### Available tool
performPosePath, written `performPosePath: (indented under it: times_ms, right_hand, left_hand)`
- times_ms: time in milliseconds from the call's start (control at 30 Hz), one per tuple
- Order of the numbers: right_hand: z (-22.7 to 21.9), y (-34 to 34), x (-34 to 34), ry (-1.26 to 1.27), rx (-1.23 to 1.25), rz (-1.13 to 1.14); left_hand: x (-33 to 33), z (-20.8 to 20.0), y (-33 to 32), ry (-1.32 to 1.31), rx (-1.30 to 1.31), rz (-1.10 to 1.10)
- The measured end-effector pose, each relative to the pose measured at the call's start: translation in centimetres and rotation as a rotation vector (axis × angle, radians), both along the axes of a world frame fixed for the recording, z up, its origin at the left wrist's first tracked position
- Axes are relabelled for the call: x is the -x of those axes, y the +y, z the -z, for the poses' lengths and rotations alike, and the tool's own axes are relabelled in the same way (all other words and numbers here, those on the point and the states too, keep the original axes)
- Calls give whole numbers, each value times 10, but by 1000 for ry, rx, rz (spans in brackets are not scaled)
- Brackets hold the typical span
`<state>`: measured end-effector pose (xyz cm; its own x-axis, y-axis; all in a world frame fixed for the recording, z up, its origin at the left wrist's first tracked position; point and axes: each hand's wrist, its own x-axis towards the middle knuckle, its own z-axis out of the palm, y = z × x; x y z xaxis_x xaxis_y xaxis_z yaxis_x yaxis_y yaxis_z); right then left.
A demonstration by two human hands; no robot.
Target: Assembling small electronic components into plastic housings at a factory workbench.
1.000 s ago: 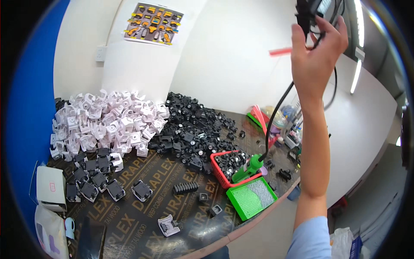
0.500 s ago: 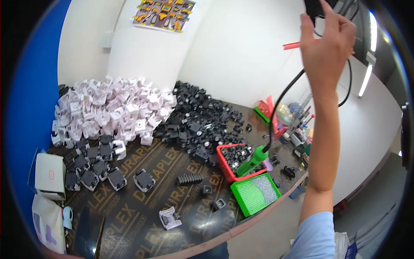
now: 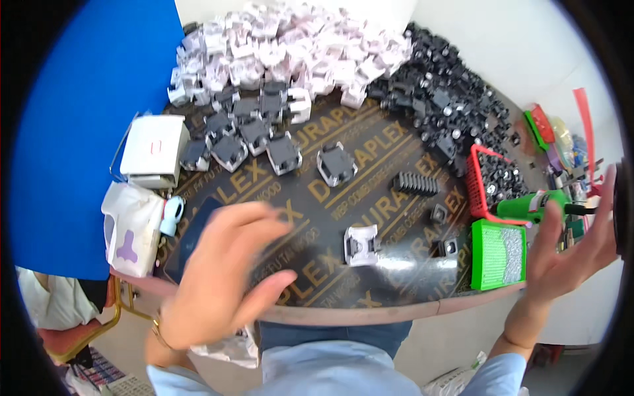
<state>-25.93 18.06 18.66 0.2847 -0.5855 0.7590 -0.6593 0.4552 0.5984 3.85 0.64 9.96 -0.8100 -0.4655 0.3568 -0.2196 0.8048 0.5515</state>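
My left hand (image 3: 228, 264) hovers over the near left of the table, slightly blurred, its thumb and fingers apart with nothing between them. Partly behind it lies a dark flat slab (image 3: 191, 241) like a phone. My right hand (image 3: 571, 254) is at the far right with fingers spread, close to the green electric screwdriver (image 3: 531, 206), and I see nothing held. A white plastic housing with dark inner parts (image 3: 361, 245) lies at the table's middle front. Two small black square pieces, one of them a block with a round hole (image 3: 449, 247), and a ridged black strip (image 3: 416, 185) lie right of it.
A heap of white housings (image 3: 284, 46) and a heap of black parts (image 3: 449, 99) fill the back. Several black-and-white assemblies (image 3: 284, 153) sit in front. At right are a red basket (image 3: 474, 185) and a green tray of screws (image 3: 485, 261); at left, a white box (image 3: 153, 148).
The view has turned, shifting the table's contents. My right hand has come down from high at the upper right to beside the screwdriver. My left hand has come into view.
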Motion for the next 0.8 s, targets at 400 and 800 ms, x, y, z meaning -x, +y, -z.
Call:
performPosePath:
  times_ms: [400,800]
  right_hand:
    - [90,55,20,-402,-135,-383]
    - [159,-47,61,-828,-480,-123]
  left_hand:
    - [87,62,2,-91,-149,234]
    - [96,106,24,3,-266,117]
